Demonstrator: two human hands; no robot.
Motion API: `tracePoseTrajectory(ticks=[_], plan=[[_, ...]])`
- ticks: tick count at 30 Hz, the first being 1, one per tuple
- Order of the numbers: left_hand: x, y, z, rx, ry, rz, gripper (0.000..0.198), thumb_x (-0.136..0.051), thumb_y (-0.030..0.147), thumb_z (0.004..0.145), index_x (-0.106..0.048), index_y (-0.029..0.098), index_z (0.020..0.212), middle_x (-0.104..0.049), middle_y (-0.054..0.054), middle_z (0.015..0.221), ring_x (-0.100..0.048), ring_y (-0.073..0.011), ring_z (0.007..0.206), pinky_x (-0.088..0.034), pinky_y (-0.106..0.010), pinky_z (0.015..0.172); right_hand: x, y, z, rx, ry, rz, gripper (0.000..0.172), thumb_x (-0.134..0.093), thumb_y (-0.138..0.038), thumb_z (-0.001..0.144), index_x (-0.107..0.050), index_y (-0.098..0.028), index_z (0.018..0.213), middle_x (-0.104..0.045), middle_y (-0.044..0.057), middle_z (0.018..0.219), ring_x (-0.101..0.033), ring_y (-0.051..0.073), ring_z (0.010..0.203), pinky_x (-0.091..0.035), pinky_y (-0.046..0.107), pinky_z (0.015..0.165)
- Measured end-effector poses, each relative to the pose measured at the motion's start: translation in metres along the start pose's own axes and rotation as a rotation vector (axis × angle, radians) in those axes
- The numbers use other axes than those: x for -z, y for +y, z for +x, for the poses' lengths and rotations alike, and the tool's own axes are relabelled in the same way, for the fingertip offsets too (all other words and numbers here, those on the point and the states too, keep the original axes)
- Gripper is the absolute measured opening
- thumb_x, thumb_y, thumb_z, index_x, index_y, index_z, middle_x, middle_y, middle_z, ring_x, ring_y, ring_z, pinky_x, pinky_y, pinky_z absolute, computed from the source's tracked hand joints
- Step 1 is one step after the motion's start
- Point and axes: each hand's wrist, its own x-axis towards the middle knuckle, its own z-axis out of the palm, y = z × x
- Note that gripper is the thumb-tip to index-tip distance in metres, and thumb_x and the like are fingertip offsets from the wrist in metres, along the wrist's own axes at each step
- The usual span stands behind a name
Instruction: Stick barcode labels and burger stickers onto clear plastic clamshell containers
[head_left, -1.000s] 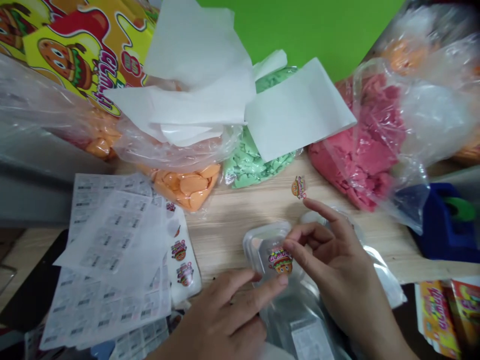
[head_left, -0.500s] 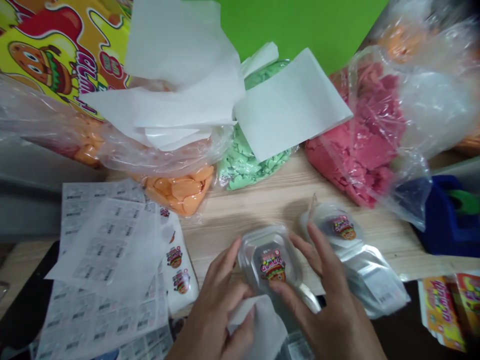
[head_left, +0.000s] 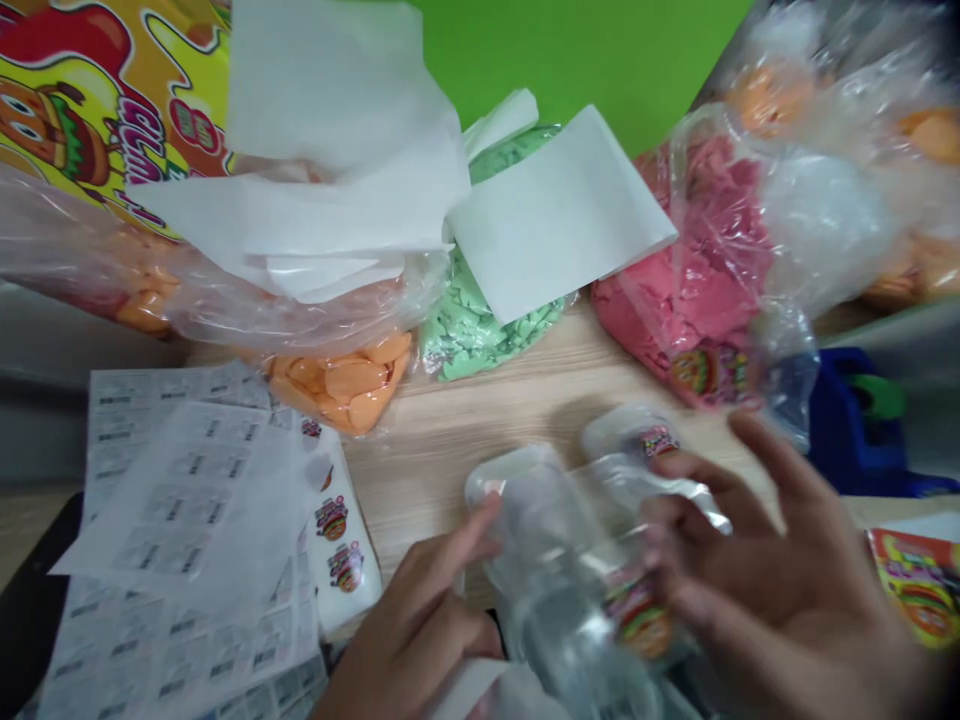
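My left hand (head_left: 420, 620) is low in the centre, its index finger stretched over a clear plastic container (head_left: 525, 500) and its other fingers curled round white paper (head_left: 487, 690). To the right, my right hand (head_left: 780, 560) is blurred by motion, its thumb and fingers closed on a clear lid with a burger label (head_left: 637, 615). More clear plastic shows below, between the hands. Behind my right hand lies another labelled clear container (head_left: 630, 435). A burger label (head_left: 712, 375) also shows in front of the pink bag.
Sticker sheets (head_left: 187, 530) lie at left. Bags of orange (head_left: 337, 385), green (head_left: 487, 335) and pink pieces (head_left: 705, 260) stand behind, with white papers (head_left: 562, 215) on top. A blue tape dispenser (head_left: 855, 430) and a printed packet (head_left: 919, 585) are at right.
My right hand has moved right with the labelled lid, off the central container. A label now shows in front of the pink bag. The view has shifted slightly right.
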Motion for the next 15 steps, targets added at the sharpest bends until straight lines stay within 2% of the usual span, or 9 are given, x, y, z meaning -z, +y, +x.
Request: tracePoseTrajectory(ticks=[3,5,7,8,10,12,13,15], plan=[[-0.003,-0.001,0.005,-0.065,-0.035,0.059,0.028,-0.038,-0.002,0.078,-0.054,0.022,0.079,-0.06,-0.005,0.129,-0.051,-0.0201,0.12,-0.045,-0.034,0.096,0.046,0.004,0.031,0.029,0.137,-0.207,0.076,-0.073,-0.016,0.069,-0.04,-0.041,0.133,-0.058,0.004,0.106,-0.063,0.017,0.077,-0.059,0.031,0.064],[-0.004,-0.001,0.007,-0.054,-0.03,0.077,0.029,-0.041,-0.003,0.077,-0.055,0.022,0.075,-0.064,-0.003,0.123,-0.047,-0.0194,0.123,-0.04,-0.035,0.1,0.071,0.017,0.047,0.076,0.075,-0.461,0.078,-0.073,-0.024,0.07,-0.035,-0.04,0.136,-0.06,0.004,0.103,-0.064,0.021,0.083,-0.058,0.038,0.069],[-0.004,0.0,0.007,-0.029,-0.014,0.059,0.028,-0.044,-0.003,0.077,-0.056,0.022,0.073,-0.066,-0.001,0.119,-0.047,-0.0185,0.12,-0.04,-0.032,0.099,0.082,0.03,0.054,0.116,0.011,-0.754,0.073,-0.067,-0.032,0.077,-0.03,-0.036,0.14,-0.061,0.006,0.104,-0.064,0.026,0.093,-0.053,0.049,0.082],[-0.004,0.001,0.006,-0.022,-0.005,0.042,0.028,-0.044,-0.003,0.077,-0.057,0.022,0.074,-0.067,0.0,0.117,-0.048,-0.0176,0.118,-0.04,-0.031,0.098,0.083,0.033,0.052,0.136,0.011,-0.857,0.069,-0.063,-0.034,0.08,-0.031,-0.034,0.14,-0.06,0.007,0.108,-0.061,0.029,0.101,-0.048,0.053,0.09],[-0.004,0.002,0.005,-0.026,0.012,0.014,0.028,-0.042,-0.002,0.077,-0.057,0.022,0.076,-0.065,-0.001,0.118,-0.049,-0.0163,0.116,-0.041,-0.029,0.096,0.073,0.032,0.042,0.192,0.096,-0.967,0.061,-0.062,-0.033,0.081,-0.038,-0.03,0.137,-0.052,0.009,0.122,-0.048,0.032,0.12,-0.033,0.057,0.104],[-0.002,0.003,0.003,-0.038,0.022,-0.002,0.027,-0.04,0.0,0.076,-0.056,0.022,0.078,-0.062,-0.002,0.12,-0.05,-0.0156,0.114,-0.04,-0.028,0.095,0.055,0.022,0.026,0.259,0.192,-0.953,0.049,-0.065,-0.03,0.079,-0.05,-0.03,0.126,-0.045,0.007,0.13,-0.036,0.031,0.129,-0.026,0.052,0.109],[-0.001,0.002,0.001,-0.044,0.022,-0.012,0.026,-0.04,0.0,0.075,-0.054,0.022,0.079,-0.062,-0.002,0.12,-0.051,-0.0153,0.112,-0.04,-0.028,0.095,0.043,0.015,0.018,0.255,0.196,-0.908,0.039,-0.066,-0.029,0.079,-0.056,-0.03,0.117,-0.048,0.005,0.127,-0.041,0.029,0.126,-0.032,0.048,0.107],[0.002,0.001,-0.001,-0.055,0.013,-0.03,0.023,-0.043,0.002,0.074,-0.053,0.022,0.078,-0.063,-0.002,0.114,-0.053,-0.0149,0.108,-0.042,-0.027,0.092,0.02,0.003,0.008,0.092,0.058,-0.684,0.01,-0.062,-0.028,0.083,-0.062,-0.03,0.093,-0.063,0.001,0.103,-0.06,0.022,0.101,-0.05,0.037,0.087]])
